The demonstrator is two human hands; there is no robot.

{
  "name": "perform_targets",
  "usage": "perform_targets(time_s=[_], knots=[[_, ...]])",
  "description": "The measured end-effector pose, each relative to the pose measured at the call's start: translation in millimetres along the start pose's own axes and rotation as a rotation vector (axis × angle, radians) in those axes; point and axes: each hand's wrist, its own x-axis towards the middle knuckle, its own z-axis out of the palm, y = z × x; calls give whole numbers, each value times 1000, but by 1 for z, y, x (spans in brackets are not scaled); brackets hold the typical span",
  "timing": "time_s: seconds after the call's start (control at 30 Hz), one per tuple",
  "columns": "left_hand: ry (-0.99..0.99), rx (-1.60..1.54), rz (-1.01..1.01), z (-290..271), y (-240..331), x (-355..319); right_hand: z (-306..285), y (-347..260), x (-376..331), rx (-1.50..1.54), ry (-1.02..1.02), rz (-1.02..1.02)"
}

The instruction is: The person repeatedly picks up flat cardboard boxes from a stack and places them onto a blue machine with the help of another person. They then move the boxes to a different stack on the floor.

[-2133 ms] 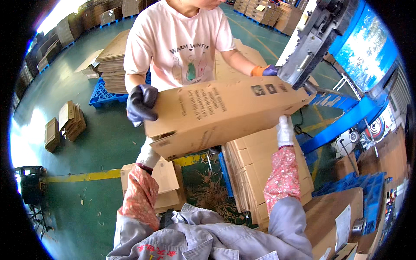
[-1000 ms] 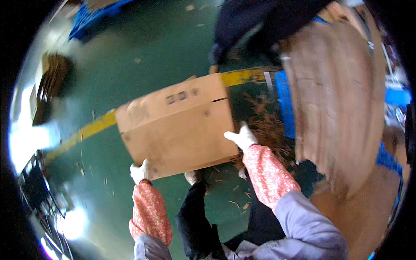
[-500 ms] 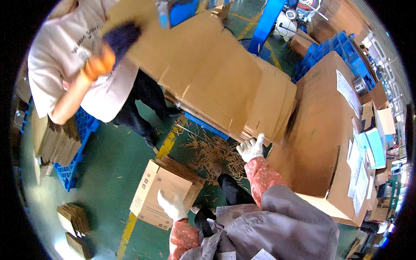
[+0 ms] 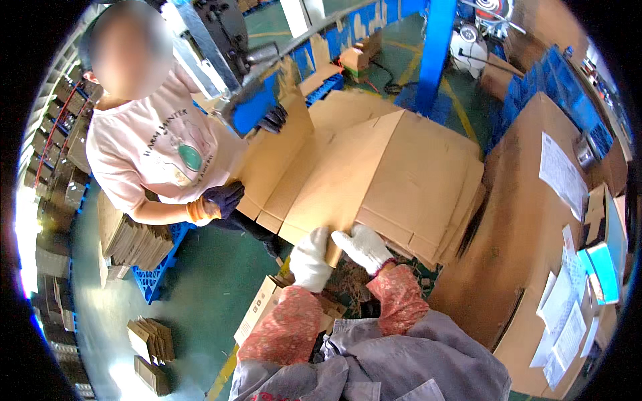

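Left hand: the left hand (image 4: 311, 260), in a white knitted glove, comes up from the lower edge on a red patterned sleeve; its fingers curl over the near edge of the flattened cardboard box (image 4: 394, 177), gripping it.
Right hand: the right hand (image 4: 363, 247), gloved the same way, lies just beside the left, palm down on the same near edge, fingers stretched flat and pressing on the board; whether the thumb hooks under it I cannot tell.
Cardboard box: large, brown and folded flat, it lies tilted on top of a stack of similar flat boxes (image 4: 461, 220), its near edge at the two hands.
Co-worker: a person in a pale pink shirt (image 4: 157, 157) stands to the left; a dark glove with an orange cuff (image 4: 217, 200) touches the left edge of another cardboard sheet (image 4: 274, 157) that reaches up toward a blue machine (image 4: 251, 100).
Right side: a tall brown stack with white paper sheets (image 4: 562, 177) on top stands close beside the pile.
Floor: green, with a blue pallet (image 4: 157, 277) carrying small folded cartons, and a small carton (image 4: 264, 311) just below the left hand.
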Motion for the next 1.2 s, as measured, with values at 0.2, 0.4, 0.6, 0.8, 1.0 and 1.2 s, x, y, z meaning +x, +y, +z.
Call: perform_targets(time_s=[0.2,0.4,0.6,0.8,1.0,1.2], knots=[[276,-1422,-654,-103,-36,56,-153,-116,82,475,513,-829],[237,-1815,-465,-223,39,86,-293,-199,175,470,334,-602],[204,-1795,-559,-238,40,106,-331,-251,224,246,246,-572],[406,-1465,-392,-214,16,82,-314,-306,283,107,316,-542],[563,-1122,-480,-212,41,63,-314,-330,345,-49,317,-366],[491,-952,-672,-207,37,38,-297,-345,341,-365,386,-277]])
